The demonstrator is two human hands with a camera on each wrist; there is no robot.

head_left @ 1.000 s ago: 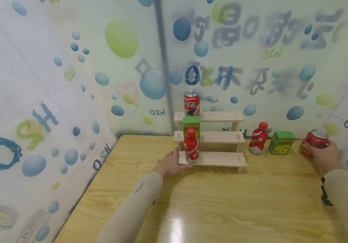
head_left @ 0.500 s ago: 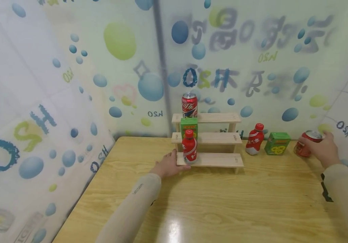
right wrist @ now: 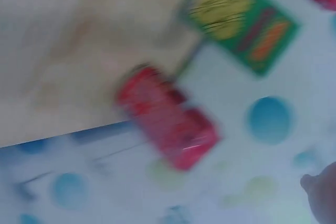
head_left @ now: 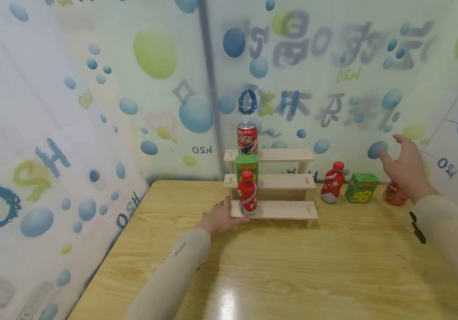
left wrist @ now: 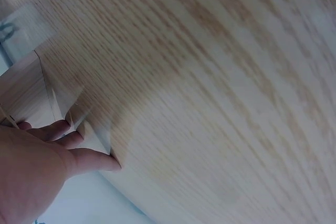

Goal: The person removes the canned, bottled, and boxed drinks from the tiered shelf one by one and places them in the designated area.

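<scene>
My left hand (head_left: 219, 218) grips the left end of a three-step wooden display rack (head_left: 286, 210), thumb along the front of the lowest step. In the left wrist view the fingers (left wrist: 56, 128) curl at the rack's edge. My right hand (head_left: 406, 171), fingers spread and holding nothing, is above a red drink can (head_left: 394, 194) and partly hides it in the head view. The right wrist view shows that can (right wrist: 168, 116) whole but blurred, apart from the hand. Left of it stand a green box (head_left: 362, 188) with yellow flowers and a red-wrapped bottle (head_left: 332, 183).
On the rack's left side, another red can (head_left: 247, 138) stands on the top step, a green carton (head_left: 246, 163) on the middle one and a red bottle (head_left: 247, 195) on the lowest. A bubble-printed curtain (head_left: 157, 111) borders the wood-grain table (head_left: 292, 266) behind and beside.
My right hand has let go of the red can at the right and lifted up off it, fingers spreading. The can stays on the table. My left hand keeps its hold on the rack.
</scene>
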